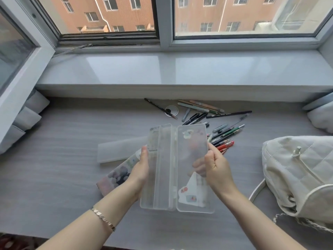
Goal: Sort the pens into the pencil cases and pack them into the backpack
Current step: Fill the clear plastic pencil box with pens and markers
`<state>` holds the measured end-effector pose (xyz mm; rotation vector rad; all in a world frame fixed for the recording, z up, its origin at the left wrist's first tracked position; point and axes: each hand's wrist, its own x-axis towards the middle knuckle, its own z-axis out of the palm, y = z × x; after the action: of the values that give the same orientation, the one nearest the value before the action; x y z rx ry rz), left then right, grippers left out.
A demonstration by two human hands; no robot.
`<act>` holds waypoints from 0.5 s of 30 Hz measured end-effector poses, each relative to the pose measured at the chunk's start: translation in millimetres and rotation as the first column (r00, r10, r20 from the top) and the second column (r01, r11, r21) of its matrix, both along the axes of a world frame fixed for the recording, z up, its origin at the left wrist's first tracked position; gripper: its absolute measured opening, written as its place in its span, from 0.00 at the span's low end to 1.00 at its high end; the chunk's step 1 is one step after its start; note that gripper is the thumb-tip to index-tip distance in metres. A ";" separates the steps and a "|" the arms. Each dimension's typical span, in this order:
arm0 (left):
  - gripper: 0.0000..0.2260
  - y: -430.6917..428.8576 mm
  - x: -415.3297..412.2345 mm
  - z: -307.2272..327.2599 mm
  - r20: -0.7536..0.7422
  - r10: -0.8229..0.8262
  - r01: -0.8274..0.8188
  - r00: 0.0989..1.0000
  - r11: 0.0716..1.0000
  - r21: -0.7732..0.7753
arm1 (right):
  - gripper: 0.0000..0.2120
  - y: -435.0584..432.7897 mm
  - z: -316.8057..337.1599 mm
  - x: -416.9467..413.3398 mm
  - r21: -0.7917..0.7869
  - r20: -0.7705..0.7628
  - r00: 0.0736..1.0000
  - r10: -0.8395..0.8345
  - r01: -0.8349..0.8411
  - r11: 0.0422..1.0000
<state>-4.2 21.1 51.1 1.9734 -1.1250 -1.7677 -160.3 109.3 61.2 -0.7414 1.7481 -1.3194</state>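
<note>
No wording can be read for certain; the long black pencil (pixel 228 114) lying near the window sill carries pale print along its barrel, too small to make out; the black felt-tip pens (pixel 195 117) near it show white marks, likewise unreadable; the flat pencil case printed with rounded pebble-like shapes (pixel 117 175) has green lettering near its upper end, blurred beyond reading; the translucent plastic hinged pencil case (pixel 163 168) bears small coloured stickers on its lid, their details illegible.

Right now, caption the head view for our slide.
Open pencil case held by left hand and right hand, pens lying behind.
</note>
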 end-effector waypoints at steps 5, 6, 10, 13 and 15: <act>0.27 -22.2 -7.0 6.0 0.152 -0.135 0.165 0.979 0.965 -0.206 | 0.13 -9.5 -22.4 -20.2 0.173 0.132 0.988 0.079 -0.101 0.980; 0.27 -26.8 -8.8 7.6 0.158 -0.122 0.157 0.980 0.960 -0.232 | 0.11 -14.6 -31.5 -28.8 0.234 0.034 0.998 0.052 -0.059 0.970; 0.24 -44.2 -16.9 5.5 0.196 -0.082 0.144 0.977 0.934 -0.327 | 0.11 -45.7 -47.7 -62.5 0.389 -0.480 0.874 0.081 0.129 0.912; 0.25 -53.4 -24.7 0.5 0.215 -0.072 0.142 0.974 0.933 -0.332 | 0.12 -72.7 -52.3 -66.2 0.552 -0.555 0.783 0.281 0.093 0.829; 0.28 -57.4 -28.1 -5.2 0.214 -0.079 0.145 0.974 0.938 -0.315 | 0.10 -81.5 -57.0 -63.4 0.611 -0.559 0.748 0.358 0.080 0.788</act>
<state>-32.3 -36.3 45.8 1.9400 -1.5151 -1.3408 -223.7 27.9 4.2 -0.9971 2.4247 -0.2927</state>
